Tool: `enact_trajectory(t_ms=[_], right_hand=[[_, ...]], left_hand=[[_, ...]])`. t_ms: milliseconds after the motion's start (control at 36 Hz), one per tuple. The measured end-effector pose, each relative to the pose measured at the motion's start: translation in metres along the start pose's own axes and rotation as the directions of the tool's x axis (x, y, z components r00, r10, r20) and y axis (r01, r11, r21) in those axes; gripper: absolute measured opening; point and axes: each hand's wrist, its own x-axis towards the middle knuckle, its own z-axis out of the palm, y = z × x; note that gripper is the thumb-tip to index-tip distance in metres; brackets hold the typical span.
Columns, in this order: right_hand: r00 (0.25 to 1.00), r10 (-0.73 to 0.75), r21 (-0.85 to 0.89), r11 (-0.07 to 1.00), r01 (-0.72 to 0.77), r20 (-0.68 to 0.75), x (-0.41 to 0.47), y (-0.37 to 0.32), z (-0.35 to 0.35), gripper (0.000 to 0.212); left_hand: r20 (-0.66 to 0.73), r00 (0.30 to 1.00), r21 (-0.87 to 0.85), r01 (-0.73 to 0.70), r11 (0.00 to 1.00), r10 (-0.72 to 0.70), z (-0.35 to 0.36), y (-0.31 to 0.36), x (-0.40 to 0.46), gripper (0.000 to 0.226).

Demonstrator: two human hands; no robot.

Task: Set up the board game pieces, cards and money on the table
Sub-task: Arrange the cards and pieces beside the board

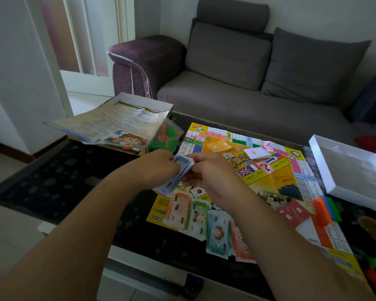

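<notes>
Nearest me: both forearms coming in from the bottom edge, meeting at frame centre; left hand [159, 168] and right hand [206, 170] both have fingers curled round a stack of blue banknotes [179, 170] — left pinching the upper end, right gripping from the right side, notes tilted down to the left; can't tell how many notes.

Below the hands, lower centre: money laid in a row on the near edge of the game board [276, 181] — orange banknotes [178, 206], green banknotes [198, 213], teal banknotes [217, 233], then pink banknotes [240, 244] partly hidden by my right forearm; piles overlap slightly.

Board lies flat on the dark glass table [52, 181], centre to right of frame; white card stack [257, 153] on the board's middle, red card deck [294, 212] at lower right on the board; coloured blocks [326, 210] — orange, blue, green — just beside the red deck at the board's right edge.

Upper left of the board: box base [126, 98] holding the rules sheet [109, 124] tilted over its rim; bag of green and red pieces [165, 135] touching the sheet's right edge.

Right edge of frame: white box lid [326, 170], upturned; grey sofa [237, 94] across the top.
</notes>
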Motion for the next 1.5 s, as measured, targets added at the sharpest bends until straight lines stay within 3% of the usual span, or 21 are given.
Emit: enact_trajectory(t_ms=[83, 139, 222, 278, 333, 389, 444, 500, 583, 722, 778, 861, 917, 1000, 1083, 1167, 1500], right_hand=[[0.999, 0.002, -0.013, 1.0, -0.001, 0.032, -0.005, 0.002, -0.006, 0.033], [0.998, -0.034, -0.272, 0.961, 0.049, 0.06, -0.012, 0.005, -0.011, 0.06], [0.988, -0.085, -0.625, 0.767, 0.146, 0.125, -0.022, 0.004, -0.006, 0.11], [0.982, -0.109, -0.761, 0.621, 0.189, 0.155, -0.023, 0.005, -0.002, 0.124], [0.978, -0.13, -0.807, 0.554, 0.206, 0.16, -0.022, 0.006, 0.0, 0.119], [0.976, -0.162, -0.803, 0.557, 0.213, 0.146, -0.022, 0.006, 0.001, 0.104], [0.97, -0.204, -0.784, 0.577, 0.23, 0.135, -0.023, 0.004, 0.0, 0.092], [0.958, -0.242, -0.755, 0.596, 0.273, 0.154, -0.023, 0.003, -0.001, 0.092], [0.936, -0.284, -0.71, 0.613, 0.345, 0.209, -0.024, 0.004, -0.003, 0.096], [0.926, -0.28, -0.719, 0.586, 0.375, 0.254, -0.019, 0.01, -0.008, 0.105], [0.933, -0.251, -0.708, 0.607, 0.36, 0.26, -0.018, 0.012, -0.01, 0.118], [0.964, -0.189, -0.667, 0.697, 0.264, 0.184, -0.015, 0.017, -0.014, 0.124], [0.985, -0.13, -0.723, 0.668, 0.174, 0.117, -0.013, 0.024, -0.015, 0.102], [0.993, 0.007, -0.888, 0.448, 0.101, 0.116, -0.015, 0.033, -0.01, 0.055], [0.987, 0.067, -0.952, 0.282, 0.12, 0.144, -0.017, 0.046, -0.001, 0.073], [0.988, 0.041, -0.97, 0.202, 0.137, 0.148, -0.016, 0.056, 0.006, 0.086], [0.977, 0.088, -0.959, 0.225, 0.17, 0.194, -0.008, 0.045, 0.013, 0.103]], left_hand=[[0.007, 1.0, -0.081, 0.024, 0.996, -0.023, 0.003, 0.001, 0.001, 0.013], [-0.024, 0.999, -0.121, 0.038, 0.992, -0.041, 0.005, 0.004, 0.0, 0.018], [-0.07, 0.996, -0.103, 0.042, 0.994, -0.05, 0.011, 0.007, 0.001, 0.023], [-0.092, 0.995, -0.089, 0.025, 0.996, -0.033, 0.017, 0.01, 0.003, 0.026], [-0.084, 0.996, -0.099, 0.028, 0.995, -0.036, 0.02, 0.012, 0.004, 0.027], [-0.039, 0.998, -0.124, 0.041, 0.991, -0.046, 0.021, 0.019, -0.002, 0.02], [0.013, 0.998, -0.201, 0.062, 0.978, -0.06, 0.02, 0.022, -0.006, 0.033], [0.046, 0.996, -0.316, 0.082, 0.945, -0.071, 0.019, 0.019, -0.007, 0.043], [0.074, 0.993, -0.465, 0.115, 0.878, -0.091, 0.017, 0.013, -0.004, 0.011], [0.142, 0.987, -0.648, 0.15, 0.746, -0.075, 0.016, 0.012, -0.001, 0.029], [0.108, 0.99, -0.604, 0.141, 0.785, -0.094, 0.018, 0.015, 0.0, 0.021], [-0.068, 0.979, -0.449, 0.144, 0.882, -0.194, 0.02, 0.017, 0.007, 0.008], [-0.098, 0.957, -0.461, 0.2, 0.864, -0.274, 0.017, 0.013, 0.009, 0.01], [-0.102, 0.947, -0.489, 0.218, 0.844, -0.304, 0.012, 0.01, 0.005, 0.016], [-0.093, 0.957, -0.478, 0.199, 0.856, -0.275, 0.01, 0.011, 0.0, 0.022], [-0.126, 0.963, -0.432, 0.162, 0.887, -0.238, 0.011, 0.012, 0.0, 0.021], [-0.157, 0.967, -0.401, 0.123, 0.908, -0.201, 0.011, 0.009, 0.0, 0.017]])
